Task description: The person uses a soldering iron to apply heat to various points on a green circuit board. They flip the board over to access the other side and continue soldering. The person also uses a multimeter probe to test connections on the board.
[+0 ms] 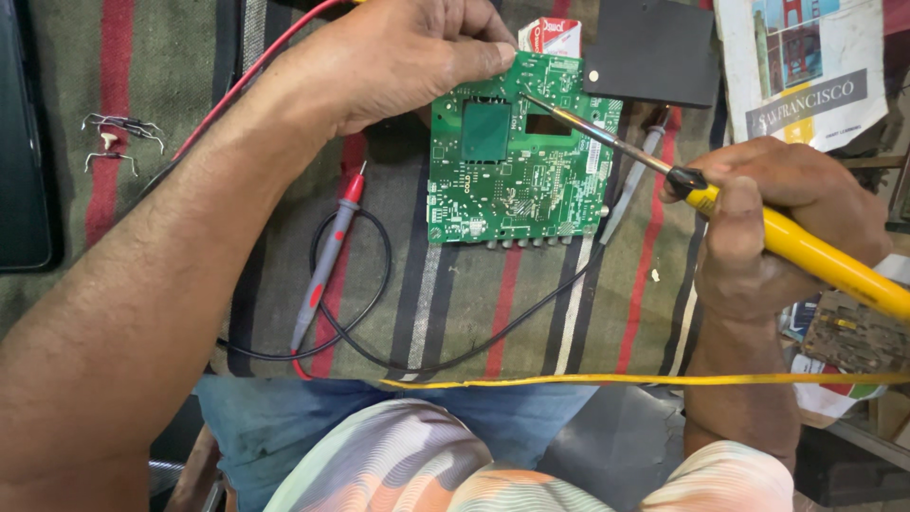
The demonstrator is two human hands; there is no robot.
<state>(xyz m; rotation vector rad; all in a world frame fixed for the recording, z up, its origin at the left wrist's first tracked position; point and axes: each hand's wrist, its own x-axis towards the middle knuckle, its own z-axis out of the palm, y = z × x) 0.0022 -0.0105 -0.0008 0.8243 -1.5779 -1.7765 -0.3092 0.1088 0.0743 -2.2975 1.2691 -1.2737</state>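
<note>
Here, from my head view: a green circuit board (517, 156) lies flat on a striped cloth (531, 303) of olive, red, black and pale bands. My left hand (398, 57) comes in from the upper left, fingers curled together and pinching the board's top-left edge, thumb tip resting on the green surface. What sits between those fingertips, if anything, I cannot tell.

My right hand (758, 223) is clamped around a yellow-handled soldering iron (806, 251). Its metal shaft runs up and left, and the tip (526, 95) meets the board near the top edge, just beside my left thumb. The yellow cord (664, 379) of the iron crosses the near edge of the cloth.

A grey multimeter probe with a red tip (327, 256) lies left of the board, apart from it, with a looping black lead (379, 284) around it. A second grey probe (630, 185) rests along the board's right edge, partly under the iron's shaft. A red lead (251, 71) passes beneath my left forearm.

A black flat box (654, 47) sits just above the board's right corner. Small metal spring clips (118, 137) lie far left on the cloth. A printed booklet (806, 66) sits at upper right.
</note>
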